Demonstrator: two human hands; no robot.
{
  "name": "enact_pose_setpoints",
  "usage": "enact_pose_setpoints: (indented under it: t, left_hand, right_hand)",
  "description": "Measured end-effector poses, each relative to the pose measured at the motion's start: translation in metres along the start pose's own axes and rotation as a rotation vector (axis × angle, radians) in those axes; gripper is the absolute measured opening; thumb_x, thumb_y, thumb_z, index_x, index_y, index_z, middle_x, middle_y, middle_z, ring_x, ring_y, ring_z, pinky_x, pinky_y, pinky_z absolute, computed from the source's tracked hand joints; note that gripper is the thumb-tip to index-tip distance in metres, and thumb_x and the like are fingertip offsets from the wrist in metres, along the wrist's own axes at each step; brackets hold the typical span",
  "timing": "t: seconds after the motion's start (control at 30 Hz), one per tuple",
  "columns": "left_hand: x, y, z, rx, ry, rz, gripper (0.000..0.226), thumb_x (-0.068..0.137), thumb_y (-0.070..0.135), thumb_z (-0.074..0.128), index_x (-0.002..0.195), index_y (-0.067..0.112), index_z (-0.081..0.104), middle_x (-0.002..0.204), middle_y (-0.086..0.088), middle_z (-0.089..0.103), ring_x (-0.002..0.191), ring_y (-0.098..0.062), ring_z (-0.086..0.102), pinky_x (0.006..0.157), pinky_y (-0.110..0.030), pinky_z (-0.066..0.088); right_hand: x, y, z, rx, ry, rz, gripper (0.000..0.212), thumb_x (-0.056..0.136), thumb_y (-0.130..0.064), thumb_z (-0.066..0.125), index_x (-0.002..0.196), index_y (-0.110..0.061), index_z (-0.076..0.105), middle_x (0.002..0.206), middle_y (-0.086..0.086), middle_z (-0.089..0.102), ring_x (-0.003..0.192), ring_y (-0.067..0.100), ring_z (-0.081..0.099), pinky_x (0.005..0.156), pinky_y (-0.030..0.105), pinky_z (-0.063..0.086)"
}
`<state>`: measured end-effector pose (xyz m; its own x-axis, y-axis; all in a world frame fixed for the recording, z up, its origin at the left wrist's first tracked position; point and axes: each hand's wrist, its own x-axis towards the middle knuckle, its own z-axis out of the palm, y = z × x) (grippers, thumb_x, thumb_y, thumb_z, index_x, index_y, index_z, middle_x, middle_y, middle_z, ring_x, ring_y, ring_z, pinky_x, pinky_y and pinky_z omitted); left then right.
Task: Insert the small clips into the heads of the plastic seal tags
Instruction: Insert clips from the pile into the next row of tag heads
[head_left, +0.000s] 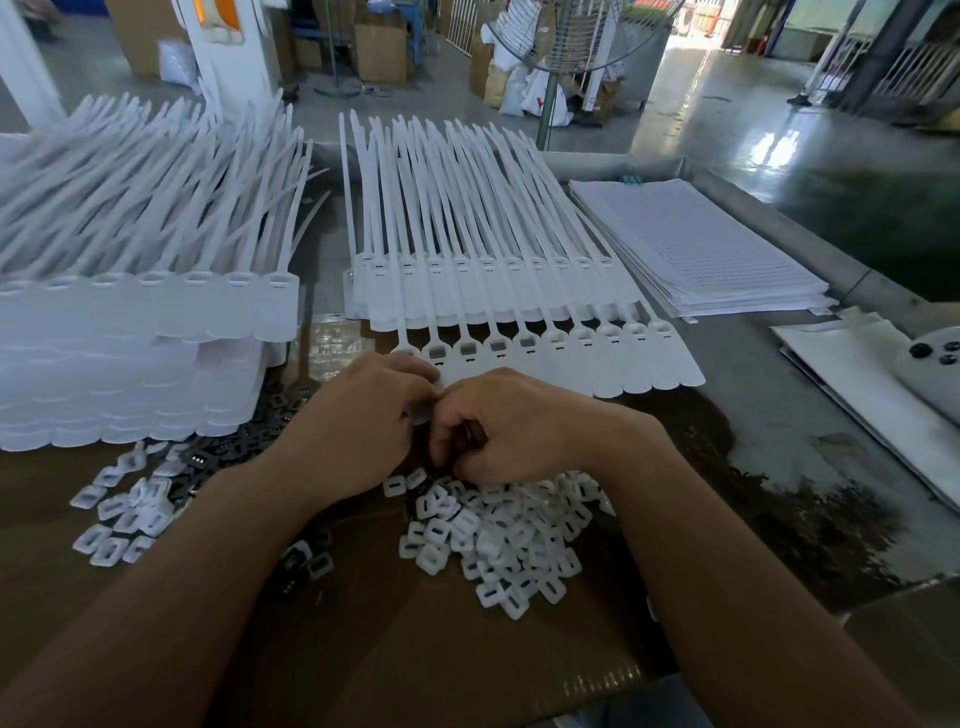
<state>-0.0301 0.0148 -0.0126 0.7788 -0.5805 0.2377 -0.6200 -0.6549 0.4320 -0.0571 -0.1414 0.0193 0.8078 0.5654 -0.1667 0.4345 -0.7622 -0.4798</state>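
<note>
Our left hand (363, 421) curls its fingers round the leftmost of the white plastic seal tags (545, 358) rowed on the tabletop (779, 441); our right hand (514, 426) is curled, its hold hidden. Small white square clips (498, 540) heap just beneath, near the front edge. Print on the stacked white sheets (701, 249) is unreadable.

Factory floor: stacked seal tags (130, 332) upper left, cardboard boxes (379, 52), standing fan (566, 36), glossy concrete floor (727, 119).
</note>
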Motion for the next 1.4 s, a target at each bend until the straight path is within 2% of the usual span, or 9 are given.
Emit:
enact_pose_setpoints:
  t: [0.13,0.23,0.37,0.47,0.57,0.83,1.03,1.2,1.4]
  left_hand:
    - [0.0,0.001,-0.002,0.004,0.0,0.007,0.037,0.08,-0.004,0.047,0.105,0.011,0.069,0.126,0.0,0.055,0.116,-0.011,0.048,0.094,-0.015,0.03]
    - [0.001,0.001,-0.002,0.005,0.005,0.002,0.037,0.08,-0.004,0.048,0.106,0.012,0.068,0.126,0.0,0.056,0.116,-0.012,0.048,0.094,-0.017,0.031]
    - [0.002,-0.001,-0.001,0.033,-0.006,0.017,0.033,0.08,-0.003,0.049,0.099,0.012,0.071,0.126,0.003,0.056,0.115,-0.008,0.047,0.091,-0.013,0.029]
    - [0.002,-0.003,0.0,0.03,-0.029,0.023,0.034,0.079,-0.002,0.049,0.099,0.015,0.07,0.125,0.006,0.055,0.114,-0.006,0.045,0.093,-0.015,0.031]
    - [0.002,-0.004,0.001,0.04,-0.023,0.009,0.041,0.082,-0.001,0.047,0.114,0.017,0.065,0.131,0.007,0.051,0.121,-0.009,0.041,0.1,-0.019,0.029]
    - [0.001,-0.005,0.003,0.07,0.0,0.007,0.043,0.083,-0.001,0.045,0.12,0.016,0.06,0.132,0.009,0.049,0.122,-0.003,0.037,0.086,0.002,0.01]
    - [0.0,-0.004,0.004,0.056,0.012,-0.007,0.043,0.084,-0.003,0.045,0.12,0.016,0.06,0.133,0.009,0.049,0.124,-0.006,0.038,0.092,-0.007,0.017]
    - [-0.001,-0.004,0.004,0.054,0.013,-0.009,0.044,0.084,-0.003,0.044,0.121,0.016,0.059,0.134,0.01,0.048,0.126,-0.007,0.036,0.095,-0.01,0.019]
    - [0.0,-0.005,0.005,0.054,0.022,0.013,0.043,0.084,-0.002,0.045,0.121,0.016,0.059,0.133,0.01,0.049,0.124,-0.004,0.036,0.088,-0.002,0.013]
  right_hand:
    - [0.003,0.0,0.001,-0.032,-0.013,0.006,0.012,0.08,-0.02,0.068,0.092,-0.018,0.067,0.09,-0.012,0.057,0.086,0.005,0.052,0.081,0.022,0.043]
    - [0.004,-0.001,0.002,-0.047,-0.037,-0.007,0.006,0.081,-0.02,0.066,0.086,-0.021,0.062,0.088,-0.011,0.056,0.082,0.004,0.05,0.075,0.019,0.042]
    - [0.002,0.004,-0.001,0.014,-0.024,-0.002,0.016,0.083,-0.016,0.064,0.078,-0.025,0.052,0.08,-0.016,0.051,0.075,0.0,0.048,0.071,0.016,0.04]
    - [-0.003,0.009,-0.006,0.166,0.059,-0.003,0.026,0.082,-0.01,0.065,0.073,-0.03,0.05,0.074,-0.015,0.053,0.068,-0.007,0.05,0.065,0.01,0.04]
    - [-0.006,0.015,-0.01,0.259,0.167,-0.002,0.019,0.082,-0.004,0.065,0.076,-0.021,0.058,0.073,-0.012,0.056,0.063,-0.007,0.051,0.063,0.01,0.043]
    - [-0.006,0.062,-0.022,0.334,0.611,0.299,0.016,0.088,-0.006,0.057,0.081,-0.02,0.062,0.082,-0.006,0.062,0.081,0.008,0.057,0.078,0.024,0.045]
    - [-0.007,0.077,-0.021,0.473,0.684,0.372,0.022,0.092,-0.01,0.052,0.08,-0.027,0.061,0.08,-0.01,0.061,0.072,0.002,0.054,0.065,0.017,0.04]
    - [-0.007,0.082,-0.02,0.406,0.776,0.412,0.022,0.09,-0.014,0.056,0.073,-0.028,0.059,0.074,-0.017,0.06,0.06,-0.012,0.055,0.061,0.012,0.037]
    - [-0.004,0.09,-0.019,0.276,0.728,0.474,0.02,0.086,-0.012,0.058,0.071,-0.023,0.064,0.074,-0.016,0.059,0.076,0.004,0.055,0.066,0.017,0.04]
